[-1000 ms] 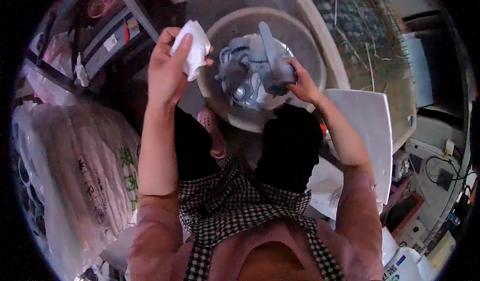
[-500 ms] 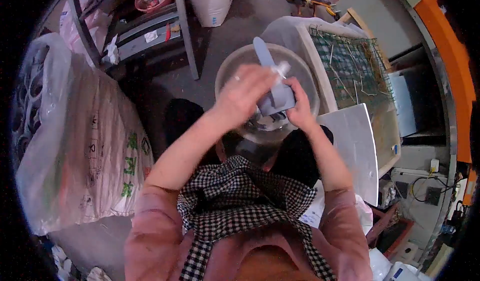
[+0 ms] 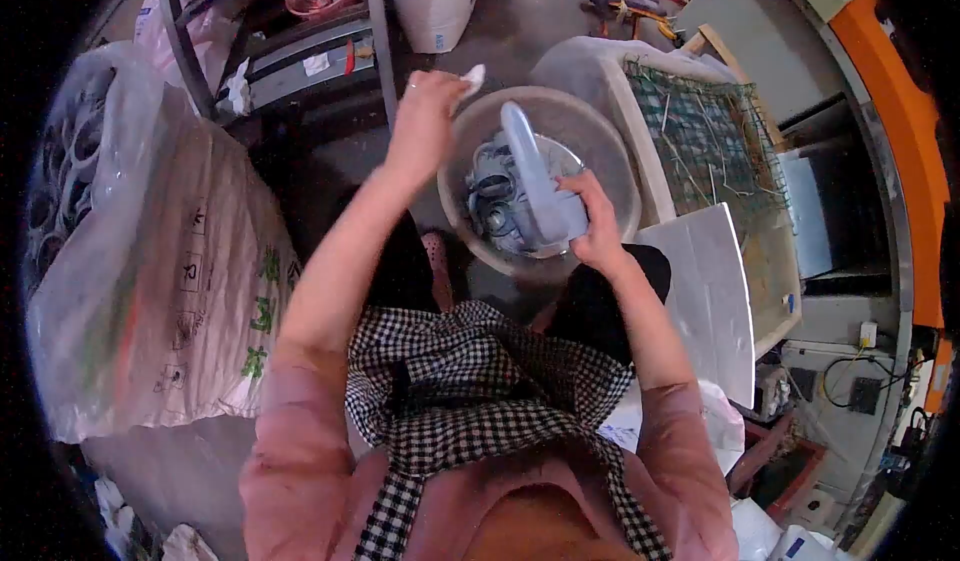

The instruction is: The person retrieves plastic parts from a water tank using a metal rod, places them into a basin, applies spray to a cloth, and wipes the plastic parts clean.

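My left hand [image 3: 428, 121] is raised at the upper left of the tub, fingers closed on a small white cloth [image 3: 473, 80]. My right hand [image 3: 598, 223] grips the lower end of a grey plastic part [image 3: 535, 176], which has a long rounded arm pointing up and away. This part is held over a round, translucent tub [image 3: 625, 151]. Inside the tub lie several similar grey parts [image 3: 490, 186]. The cloth and the grey part are apart.
Left stands a large plastic-wrapped sack [image 3: 200, 291], with a metal rack [image 3: 375, 51] behind it. A white bag [image 3: 435, 6] stands beyond the tub. To the right are a white board [image 3: 705, 296] and a frame with green netting [image 3: 705, 136].
My left hand came down onto the grey part with the cloth, then moved back up and left, away from it. My right hand kept hold of the part, whose position shifted slightly.
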`<state>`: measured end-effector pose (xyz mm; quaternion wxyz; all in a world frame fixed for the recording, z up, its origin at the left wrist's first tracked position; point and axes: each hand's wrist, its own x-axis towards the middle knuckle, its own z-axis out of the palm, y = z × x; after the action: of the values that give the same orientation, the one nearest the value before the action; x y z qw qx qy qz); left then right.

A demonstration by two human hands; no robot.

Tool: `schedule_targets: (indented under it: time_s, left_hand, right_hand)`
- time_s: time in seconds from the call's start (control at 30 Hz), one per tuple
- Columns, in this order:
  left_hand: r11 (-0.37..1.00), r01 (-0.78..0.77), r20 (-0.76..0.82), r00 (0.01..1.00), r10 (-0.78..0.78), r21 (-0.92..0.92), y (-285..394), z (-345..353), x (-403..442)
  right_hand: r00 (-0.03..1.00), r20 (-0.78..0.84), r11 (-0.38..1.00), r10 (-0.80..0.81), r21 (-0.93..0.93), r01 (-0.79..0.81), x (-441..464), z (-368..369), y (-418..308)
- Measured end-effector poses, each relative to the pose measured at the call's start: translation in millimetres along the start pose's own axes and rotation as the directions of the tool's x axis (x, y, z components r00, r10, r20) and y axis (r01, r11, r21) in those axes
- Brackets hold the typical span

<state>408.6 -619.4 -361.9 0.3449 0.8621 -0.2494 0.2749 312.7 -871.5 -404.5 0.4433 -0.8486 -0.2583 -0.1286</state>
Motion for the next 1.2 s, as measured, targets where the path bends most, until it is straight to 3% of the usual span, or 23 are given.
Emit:
schedule_targets:
  time_s: [0.03, 0.07, 0.1, 0.17, 0.23, 0.3, 0.33, 0.37, 0.4, 0.43, 0.5, 0.53, 0.57, 0.6, 0.63, 0.7, 0.8, 0.87, 0.9, 0.93, 0.97, 1.0, 1.2]
  left_hand:
    - [0.991, 0.129, 0.036, 0.991, -0.128, -0.037, -0.8, -4.9, 6.9]
    - [0.994, 0.096, -0.085, 0.991, -0.100, -0.042, 5.0, -5.6, 4.9]
    - [0.996, 0.086, -0.083, 0.993, -0.089, -0.037, 11.7, -6.0, 3.4]
    - [0.959, -0.282, -0.181, 0.946, 0.270, -0.042, 46.7, -15.1, -5.2]
    - [0.899, -0.405, 0.083, 0.903, 0.422, -0.164, 69.6, -14.0, -20.3]
    - [0.973, -0.211, 0.207, 0.960, 0.188, 0.094, 42.4, -7.8, -7.3]
    - [0.996, -0.080, 0.027, 0.997, 0.079, 0.047, 3.8, 2.6, -8.1]
    - [0.971, 0.231, 0.084, 0.968, -0.235, 0.057, -29.3, 11.2, -6.1]
    - [0.966, 0.243, -0.005, 0.970, -0.244, 0.084, -50.1, 13.1, -9.5]
    - [0.959, 0.187, -0.010, 0.982, -0.190, 0.211, -53.7, 8.1, -9.2]
    - [0.941, 0.338, 0.006, 0.941, -0.338, 0.033, -36.8, 2.4, -12.0]
    - [0.942, 0.335, 0.017, 0.942, -0.335, 0.038, -29.3, 0.9, -16.3]
    - [0.923, 0.372, -0.003, 0.927, -0.374, -0.098, -22.9, -0.1, -17.4]
    - [0.888, 0.396, -0.020, 0.911, -0.412, -0.236, -17.5, -0.9, -15.7]
    - [0.889, 0.393, -0.018, 0.913, -0.408, -0.235, -10.7, -2.6, -15.2]
    - [0.865, 0.294, -0.093, 0.928, -0.360, -0.407, 1.7, -7.4, -13.2]
    - [0.851, 0.275, -0.069, 0.938, -0.340, -0.447, 12.4, -13.0, -11.3]
    - [0.846, 0.298, -0.085, 0.925, -0.370, -0.441, 26.0, -20.1, -9.3]
    - [0.842, 0.317, -0.103, 0.912, -0.397, -0.437, 31.8, -22.9, -9.7]
    - [0.844, 0.315, -0.105, 0.913, -0.394, -0.434, 34.8, -24.2, -10.2]
    - [0.793, 0.350, -0.094, 0.888, -0.451, -0.498, 37.5, -25.0, -11.4]
    - [0.736, 0.382, -0.079, 0.859, -0.505, -0.559, 40.4, -25.4, -12.9]
    - [0.565, 0.410, 0.006, 0.812, -0.583, -0.716, 54.9, -18.8, -17.6]
  right_hand:
    - [1.000, 0.012, 1.000, 0.006, 0.016, -0.006, 0.7, -2.9, -4.0]
    - [1.000, 0.019, 0.999, 0.003, 0.031, -0.004, 4.7, -5.3, -4.9]
    - [1.000, 0.008, 0.999, 0.000, 0.034, 0.000, 8.8, -5.2, -3.8]
    - [0.997, 0.018, 0.996, 0.078, -0.032, -0.077, 9.2, -5.5, -2.5]
    - [0.997, -0.001, 0.996, 0.079, -0.037, -0.079, 11.3, -5.2, -5.1]
    - [0.997, -0.011, 0.996, 0.078, -0.041, -0.078, 7.6, -0.3, -8.9]
    - [0.982, 0.039, 0.967, 0.185, 0.168, -0.189, 5.9, 2.7, -10.5]
    - [0.956, 0.107, 0.885, 0.273, 0.361, -0.293, 6.4, 4.7, -12.3]
    - [0.926, 0.099, 0.845, 0.365, 0.383, -0.373, 12.4, 1.9, -26.9]
    - [0.930, 0.087, 0.850, 0.358, 0.381, -0.363, 15.0, 3.2, -27.0]
    - [0.728, 0.123, 0.383, 0.674, 0.785, -0.488, 18.6, 7.4, -24.8]
    - [0.778, 0.141, 0.402, 0.612, 0.793, -0.459, 23.7, 3.4, -28.6]
    - [0.778, 0.138, 0.398, 0.612, 0.797, -0.455, 27.8, 3.4, -31.3]
    - [0.835, -0.015, 0.643, 0.550, 0.645, -0.413, 33.4, 4.9, -33.8]
    - [0.883, -0.141, 0.831, 0.448, 0.430, -0.353, 35.9, 6.0, -34.8]
    - [0.893, -0.202, 0.884, 0.403, 0.340, -0.322, 35.8, 6.1, -33.3]
    - [0.882, -0.133, 0.874, 0.451, 0.264, -0.407, 36.3, 2.0, -41.9]
    - [0.790, 0.018, 0.586, 0.612, 0.661, -0.469, 37.4, 1.9, -46.1]
    - [0.792, 0.017, 0.586, 0.610, 0.663, -0.466, 37.7, 1.7, -45.6]
    - [0.774, 0.115, 0.273, 0.622, 0.895, -0.353, 39.4, 0.7, -47.1]
    - [0.773, 0.213, -0.093, 0.598, 0.976, -0.198, 40.8, -0.3, -49.9]
    - [0.787, 0.219, -0.207, 0.577, 0.971, -0.118, 42.1, -0.3, -54.1]
    - [0.743, 0.244, -0.335, 0.624, 0.942, -0.028, 45.7, 7.7, -63.7]
